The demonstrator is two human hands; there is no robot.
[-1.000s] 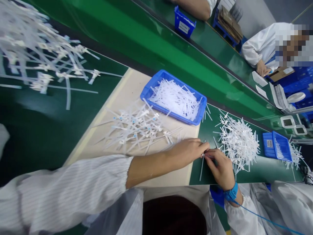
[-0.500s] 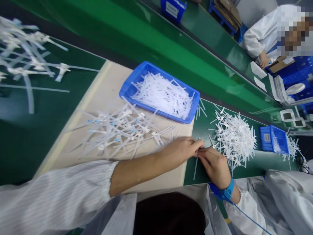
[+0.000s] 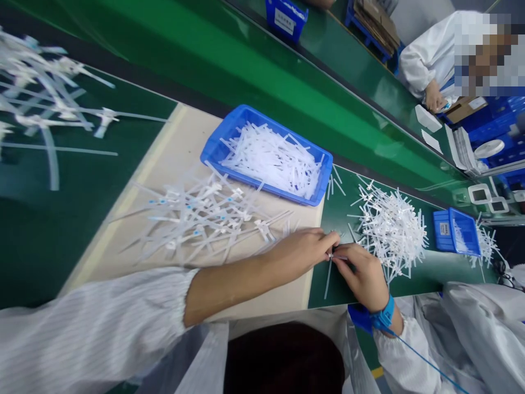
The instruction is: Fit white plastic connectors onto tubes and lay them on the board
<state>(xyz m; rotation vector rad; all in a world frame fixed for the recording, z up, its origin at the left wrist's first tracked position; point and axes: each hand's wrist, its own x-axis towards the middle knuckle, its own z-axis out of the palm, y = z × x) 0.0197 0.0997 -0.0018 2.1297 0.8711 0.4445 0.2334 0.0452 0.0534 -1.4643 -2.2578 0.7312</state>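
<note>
My left hand point(image 3: 301, 253) and my right hand point(image 3: 363, 275) meet over the green table edge, both pinched on one thin translucent plastic tube point(image 3: 328, 272) with a small white fitting at its top; the tube hangs down between them. My right wrist wears a blue strap point(image 3: 385, 316) with a blue cord. To the left of my hands lies a spread of finished tubes with white and blue fittings point(image 3: 200, 216) on a beige mat point(image 3: 176, 148). Right of my hands lies a heap of small white parts point(image 3: 389, 227).
A blue tray point(image 3: 217, 143) full of white tubes sits behind the mat. A smaller blue bin point(image 3: 456, 232) stands at the right. More tubes point(image 3: 45, 98) lie far left. A green conveyor point(image 3: 254, 60) runs behind; another person in white point(image 3: 430, 54) works across it.
The view has shifted slightly; my hands stay together on the same tube, with the fingers working at its top end.
</note>
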